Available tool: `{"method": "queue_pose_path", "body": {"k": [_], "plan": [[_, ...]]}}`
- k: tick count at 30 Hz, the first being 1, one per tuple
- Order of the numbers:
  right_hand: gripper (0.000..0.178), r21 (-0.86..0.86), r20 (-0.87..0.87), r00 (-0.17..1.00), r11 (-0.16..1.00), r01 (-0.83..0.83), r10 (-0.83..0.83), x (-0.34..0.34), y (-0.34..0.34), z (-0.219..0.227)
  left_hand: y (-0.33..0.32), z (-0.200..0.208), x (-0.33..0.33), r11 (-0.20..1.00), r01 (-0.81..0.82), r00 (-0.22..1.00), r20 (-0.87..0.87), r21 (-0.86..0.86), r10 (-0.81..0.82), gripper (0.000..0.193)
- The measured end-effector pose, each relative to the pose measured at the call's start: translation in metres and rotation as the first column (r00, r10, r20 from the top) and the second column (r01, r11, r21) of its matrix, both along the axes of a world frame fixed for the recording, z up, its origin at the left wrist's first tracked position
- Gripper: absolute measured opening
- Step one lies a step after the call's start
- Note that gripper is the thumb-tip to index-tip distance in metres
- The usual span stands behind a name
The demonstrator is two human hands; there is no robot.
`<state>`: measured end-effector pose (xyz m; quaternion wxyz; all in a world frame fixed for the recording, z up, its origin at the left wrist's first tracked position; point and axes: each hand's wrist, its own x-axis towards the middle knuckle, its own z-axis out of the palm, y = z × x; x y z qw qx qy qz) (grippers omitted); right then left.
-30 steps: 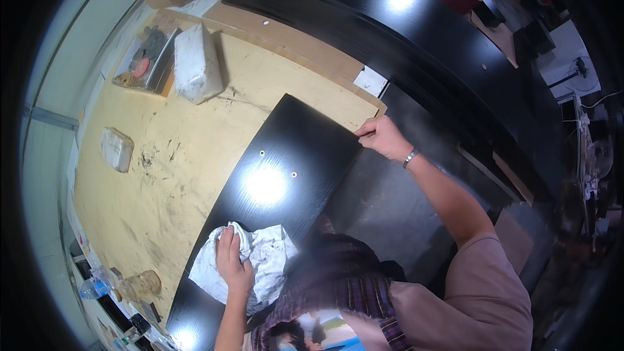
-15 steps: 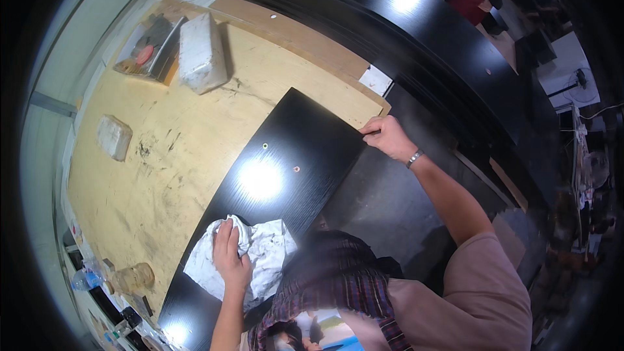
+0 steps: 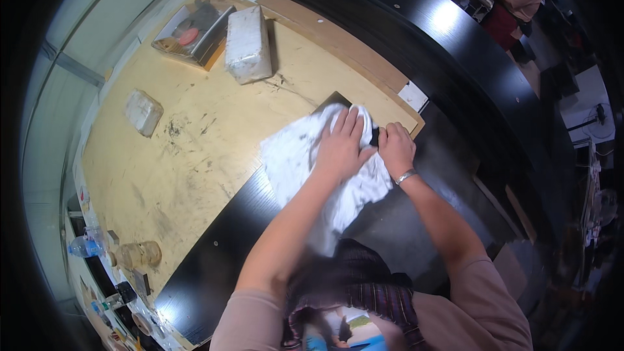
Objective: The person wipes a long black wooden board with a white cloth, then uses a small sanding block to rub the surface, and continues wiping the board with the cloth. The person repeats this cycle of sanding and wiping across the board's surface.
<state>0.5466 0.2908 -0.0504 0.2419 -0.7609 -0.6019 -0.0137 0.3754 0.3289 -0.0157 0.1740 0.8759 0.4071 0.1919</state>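
Observation:
A glossy black board with wood grain lies diagonally across the near edge of the worktable. Spread over its far end is a crumpled white cloth with dark smudges, one part hanging off the board's right side. My left hand presses flat on the cloth, fingers stretched out. Close beside it, my right hand has its fingers closed on the board's far right corner. A bracelet circles that wrist. The cloth covers most of the board's far end.
A wrapped white block stands near an open box of odds and ends; a smaller block lies farther left. Stacked black boards rise beyond the table. A jar and bottle sit lower left. Another person is far right.
My left hand and the cloth have moved up the board to its far end, and the left fingers have flattened out. The right hand stays at the corner. The view has shifted slightly.

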Motion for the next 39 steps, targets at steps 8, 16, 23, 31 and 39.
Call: {"method": "queue_pose_path", "body": {"k": [8, 16, 23, 31, 39], "plan": [[0.02, -0.013, -0.012, 1.0, 1.0, 0.025, -0.025, 0.001, 0.0, 0.004, 0.001, -0.009, -0.038, 0.987, -0.159, 0.984, -0.084, -0.015, 0.157, 0.071], [0.025, -0.094, -0.004, 0.999, 0.994, 0.049, -0.049, 0.003, 0.001, 0.004, -0.132, 0.011, -0.213, 0.878, -0.475, 0.867, -0.201, -0.061, 0.455, 0.074], [0.028, -0.114, 0.035, 0.999, 0.993, 0.033, -0.03, 0.009, 0.003, 0.001, -0.332, -0.01, -0.407, 0.511, -0.859, 0.505, -0.135, 0.011, 0.852, 0.08], [0.037, -0.128, 0.195, 0.976, 0.989, -0.071, 0.095, -0.021, 0.001, 0.02, -0.384, 0.041, -0.474, 0.099, -0.982, 0.055, 0.257, -0.162, 0.965, 0.04], [0.054, -0.129, 0.254, 0.966, 0.992, -0.016, 0.049, -0.047, 0.006, 0.01, -0.263, 0.009, -0.234, 0.936, -0.327, 0.934, 0.104, -0.129, 0.341, 0.052]]}}
